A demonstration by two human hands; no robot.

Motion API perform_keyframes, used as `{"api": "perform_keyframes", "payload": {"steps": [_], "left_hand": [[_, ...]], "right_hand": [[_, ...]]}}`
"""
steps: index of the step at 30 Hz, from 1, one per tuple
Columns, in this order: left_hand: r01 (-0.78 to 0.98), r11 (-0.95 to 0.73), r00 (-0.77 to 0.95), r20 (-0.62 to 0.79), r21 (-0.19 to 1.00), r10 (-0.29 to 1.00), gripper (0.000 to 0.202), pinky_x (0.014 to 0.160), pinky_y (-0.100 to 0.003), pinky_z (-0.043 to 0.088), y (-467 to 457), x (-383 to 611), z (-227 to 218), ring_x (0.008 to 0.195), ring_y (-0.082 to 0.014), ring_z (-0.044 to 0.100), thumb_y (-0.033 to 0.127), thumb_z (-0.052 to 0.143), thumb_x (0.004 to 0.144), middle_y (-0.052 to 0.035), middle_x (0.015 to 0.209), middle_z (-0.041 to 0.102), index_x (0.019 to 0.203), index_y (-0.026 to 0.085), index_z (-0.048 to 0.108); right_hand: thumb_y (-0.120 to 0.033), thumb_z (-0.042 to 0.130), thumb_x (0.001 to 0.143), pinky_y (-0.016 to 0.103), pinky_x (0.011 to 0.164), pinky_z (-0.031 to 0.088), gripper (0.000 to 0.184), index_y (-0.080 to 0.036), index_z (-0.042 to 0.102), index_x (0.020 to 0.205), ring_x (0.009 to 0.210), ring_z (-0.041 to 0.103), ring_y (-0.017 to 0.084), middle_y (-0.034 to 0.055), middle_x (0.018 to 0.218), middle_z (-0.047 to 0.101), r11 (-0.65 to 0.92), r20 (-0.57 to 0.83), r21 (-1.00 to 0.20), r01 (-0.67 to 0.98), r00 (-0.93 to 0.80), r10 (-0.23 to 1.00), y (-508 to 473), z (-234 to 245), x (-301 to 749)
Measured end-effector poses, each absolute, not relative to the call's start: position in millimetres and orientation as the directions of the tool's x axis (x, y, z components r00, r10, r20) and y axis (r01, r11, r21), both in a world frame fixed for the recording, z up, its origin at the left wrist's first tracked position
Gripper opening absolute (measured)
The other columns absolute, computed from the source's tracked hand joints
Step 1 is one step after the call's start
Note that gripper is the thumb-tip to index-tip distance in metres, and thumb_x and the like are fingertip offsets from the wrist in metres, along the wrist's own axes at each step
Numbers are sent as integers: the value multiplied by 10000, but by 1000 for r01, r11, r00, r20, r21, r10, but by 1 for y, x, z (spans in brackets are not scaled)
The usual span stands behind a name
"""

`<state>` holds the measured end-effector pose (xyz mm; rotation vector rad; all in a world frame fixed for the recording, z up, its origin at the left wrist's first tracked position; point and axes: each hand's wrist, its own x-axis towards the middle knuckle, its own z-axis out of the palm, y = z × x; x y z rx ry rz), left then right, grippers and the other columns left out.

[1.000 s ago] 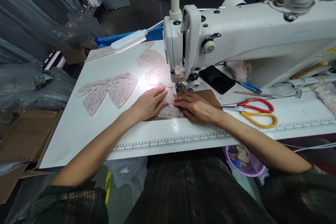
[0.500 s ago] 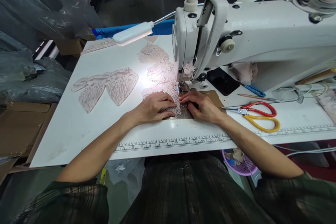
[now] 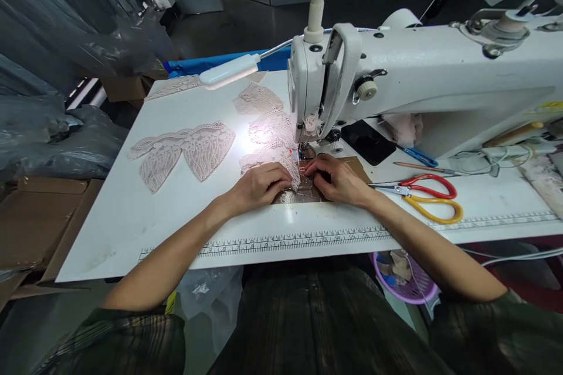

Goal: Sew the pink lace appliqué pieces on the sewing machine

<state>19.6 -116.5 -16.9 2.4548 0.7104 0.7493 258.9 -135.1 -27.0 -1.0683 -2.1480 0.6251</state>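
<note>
Your lace piece point(image 3: 275, 157) had shifted toward the far side since the frame of one second earlier, leaving more of the metal plate point(image 3: 288, 198) bare at its near edge. Your left hand point(image 3: 261, 186), earlier laid flatter over the lace, had curled. Its thumb and fingertips were drawn close together at the lace's near end; whether they pinched the fabric or merely pressed it, you could not be certified either way, as the contact was hidden. Your right hand point(image 3: 338, 181) was bent, fingertips just right of the lace edge, beside the presser foot point(image 3: 302, 151); its grip likewise could not be told.

The lace was located at the needle end of the white sewing machine point(image 3: 440, 64), between your hands, lit by the lamp point(image 3: 231, 72). To the left on the white table point(image 3: 101, 240), a two-lobed lace panel point(image 3: 185, 143) lay flat, well apart. Right of your right hand lay scissors point(image 3: 403, 190) with red and yellow handles. Farther off, a black phone point(image 3: 368, 142) lay near blue-handled snips point(image 3: 420, 157). A printed ruler point(image 3: 281, 242) ran along the table's near edge.
</note>
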Motion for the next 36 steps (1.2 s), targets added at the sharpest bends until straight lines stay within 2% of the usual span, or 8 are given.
{"api": "perform_keyframes", "payload": {"steps": [2, 4, 8, 12, 18, 24, 29, 36], "left_hand": [[343, -691, 670, 349, 636, 654, 143, 722, -292, 550, -118, 20, -15, 828, -163, 675, 237, 570, 938, -81, 914, 721, 912, 150, 680], [390, -597, 594, 304, 701, 745, 146, 638, -252, 523, -119, 19, -13, 728, -134, 647, 261, 583, 925, -64, 866, 712, 920, 148, 676], [441, -419, 468, 195, 793, 862, 205, 483, -191, 420, -121, 18, -10, 537, -86, 526, 344, 637, 894, -6, 664, 645, 862, 144, 662], [361, -376, 493, 168, 853, 853, 240, 522, -200, 460, -120, 17, -10, 602, -103, 580, 391, 688, 861, -25, 734, 690, 867, 152, 681], [340, -327, 497, 127, 882, 858, 250, 600, -239, 496, -117, 14, -11, 669, -132, 612, 398, 702, 852, -49, 784, 711, 838, 150, 718], [362, -331, 480, 130, 872, 868, 257, 632, -252, 497, -114, 13, -11, 695, -136, 613, 386, 621, 908, -45, 791, 694, 845, 150, 700], [354, -445, 472, 254, 823, 844, 203, 703, -285, 514, -113, 14, -10, 769, -154, 646, 332, 621, 915, -63, 857, 699, 839, 158, 691], [438, -574, 413, 412, 691, 812, 179, 661, -266, 499, -112, 12, -8, 761, -145, 638, 280, 562, 956, -54, 848, 667, 843, 157, 628]], "right_hand": [[-146, 522, 837, 378, 872, 506, 154, -182, 640, 929, 971, 630, 213, 92, 1009, 682, 568, 299, -651, 503, -518, 801, -136, -20, 259], [-225, 593, 853, 362, 833, 501, 128, -187, 632, 968, 924, 629, 207, 82, 1003, 679, 563, 254, -656, 502, -556, 791, -137, -13, 256], [-338, 673, 860, 304, 677, 452, 215, -183, 609, 995, 782, 611, 177, 56, 912, 668, 488, 220, -655, 577, -472, 854, -137, -9, 241], [-263, 645, 883, 282, 649, 406, 80, -190, 615, 884, 731, 582, 151, 33, 836, 655, 479, 253, -660, 579, -429, 867, -133, -13, 229], [-264, 673, 867, 277, 645, 413, 113, -173, 619, 906, 697, 559, 135, 29, 817, 646, 447, 251, -727, 522, -404, 880, -135, -18, 229], [-276, 566, 939, 345, 761, 494, 172, -199, 717, 912, 854, 632, 196, 71, 941, 699, 511, 333, -714, 478, -411, 849, -136, -27, 227], [-251, 542, 939, 389, 857, 537, 233, -202, 762, 998, 937, 667, 228, 93, 1039, 720, 540, 395, -676, 502, -372, 840, -139, -30, 227], [-201, 553, 913, 373, 804, 529, 210, -167, 760, 900, 885, 661, 223, 98, 948, 727, 621, 468, -582, 525, -409, 784, -143, -30, 227]]}}
